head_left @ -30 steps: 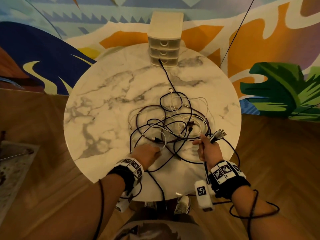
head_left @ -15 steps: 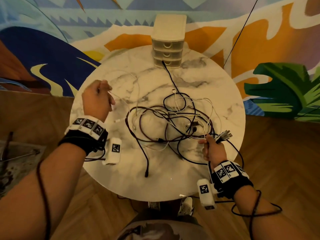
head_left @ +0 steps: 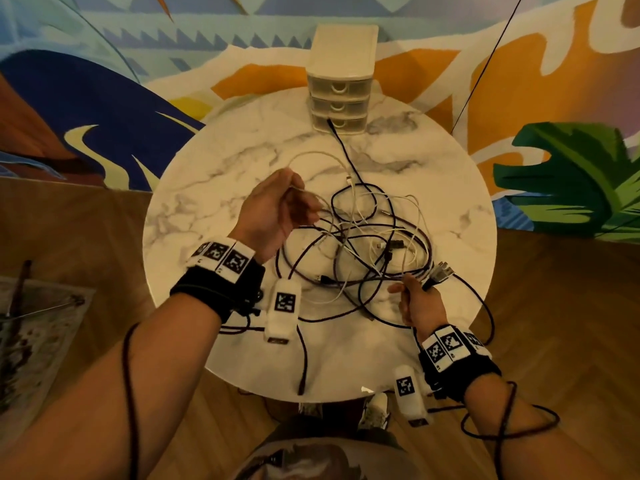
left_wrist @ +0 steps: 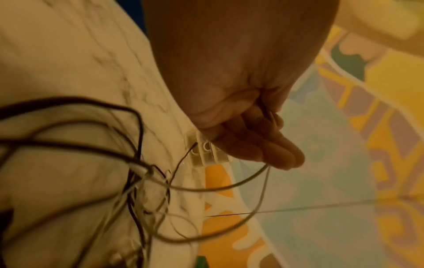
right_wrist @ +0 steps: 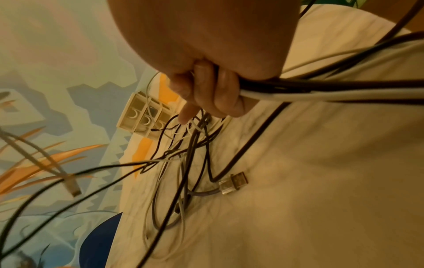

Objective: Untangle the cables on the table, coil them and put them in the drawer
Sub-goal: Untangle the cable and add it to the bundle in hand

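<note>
A tangle of black and white cables lies on the right half of the round marble table. My left hand hovers at the tangle's left side and pinches a thin white cable that loops away toward the back. In the left wrist view that white cable hangs in a loop below the left hand. At the tangle's front right, my right hand grips a bundle of cable ends. The right hand holds black and white strands.
A small cream drawer unit with three shut drawers stands at the table's far edge; a black cable runs up to it. Another black cable end reaches the front edge. Patterned rug and wooden floor surround the table.
My left hand has come back from the table's left edge to the tangle, bringing the white cable with it. The right hand has stayed put with its bundle.
</note>
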Demonstrator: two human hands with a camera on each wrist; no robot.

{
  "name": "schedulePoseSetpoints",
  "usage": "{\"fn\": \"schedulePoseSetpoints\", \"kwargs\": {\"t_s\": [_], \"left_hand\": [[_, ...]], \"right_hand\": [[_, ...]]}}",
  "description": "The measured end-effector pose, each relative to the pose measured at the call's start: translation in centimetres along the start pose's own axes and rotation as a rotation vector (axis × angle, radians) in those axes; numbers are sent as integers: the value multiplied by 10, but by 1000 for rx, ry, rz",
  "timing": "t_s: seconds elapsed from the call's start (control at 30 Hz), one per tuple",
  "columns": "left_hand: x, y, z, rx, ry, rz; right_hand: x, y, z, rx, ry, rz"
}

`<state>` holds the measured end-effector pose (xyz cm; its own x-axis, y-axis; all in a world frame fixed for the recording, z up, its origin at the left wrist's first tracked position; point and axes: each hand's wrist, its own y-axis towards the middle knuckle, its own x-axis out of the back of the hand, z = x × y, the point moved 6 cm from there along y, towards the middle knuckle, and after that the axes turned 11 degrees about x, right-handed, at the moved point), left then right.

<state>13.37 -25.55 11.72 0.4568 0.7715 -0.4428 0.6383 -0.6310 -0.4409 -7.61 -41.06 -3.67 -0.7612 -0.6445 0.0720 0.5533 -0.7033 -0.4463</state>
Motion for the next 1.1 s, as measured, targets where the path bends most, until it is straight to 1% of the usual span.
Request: {"fn": "schedulePoseSetpoints", "kwargs": {"t_s": [0.1,0.17,0.23,0.33,0.4,0.47,0.57,0.6,0.63,0.7,0.73,0.77,0.8,0.83,0.87,0.9,0.93,0.97,1.0,1.03,1.1], "left_hand": [[-10,0,3,52,-184,35],[-10,-1,9,101,-164,19],[3,1,16,127,-2,-67],[40,3,25,138,363,-286],[65,3,21,110,613,-419],[88,3,4,12,824,-570],[118,2,-25,-226,1111,-794],[124,3,-28,-238,1203,-826],[128,7,-23,-166,1299,-823],[132,13,2,92,1425,-763],[126,10,12,141,1451,-771],[115,6,18,81,1475,-799],[96,0,22,-61,1488,-812],[72,-4,31,-215,1455,-758],[42,-7,45,-323,1404,-614],[11,-9,67,-350,1389,-404],[-20,-11,96,-309,1418,-178],[-43,-14,128,-224,1471,13],[-55,-14,158,-143,1503,134],[-49,-7,186,-58,1526,177],[-29,11,210,14,1539,126]], "right_hand": [[-2,0,-1,6,-11,28],[-3,1,-2,7,-15,34],[-2,0,-1,5,-20,38],[1,0,1,-8,-12,27],[1,0,1,-10,-2,25],[3,1,1,-10,-3,16],[7,1,2,-20,-16,-9],[7,1,4,-24,-12,-11],[7,0,5,-28,-7,-14],[9,-3,9,-25,-2,-23],[10,-5,11,-17,-2,-29],[12,-5,12,-7,-2,-35],[13,-5,13,2,-5,-38],[15,-5,13,10,-13,-42],[15,-6,15,19,-22,-43],[15,-7,16,26,-31,-46],[14,-9,19,32,-35,-46],[13,-11,23,37,-37,-41],[13,-14,29,42,-32,-35],[14,-17,34,46,-21,-26],[19,-22,46,64,32,-23]]}}
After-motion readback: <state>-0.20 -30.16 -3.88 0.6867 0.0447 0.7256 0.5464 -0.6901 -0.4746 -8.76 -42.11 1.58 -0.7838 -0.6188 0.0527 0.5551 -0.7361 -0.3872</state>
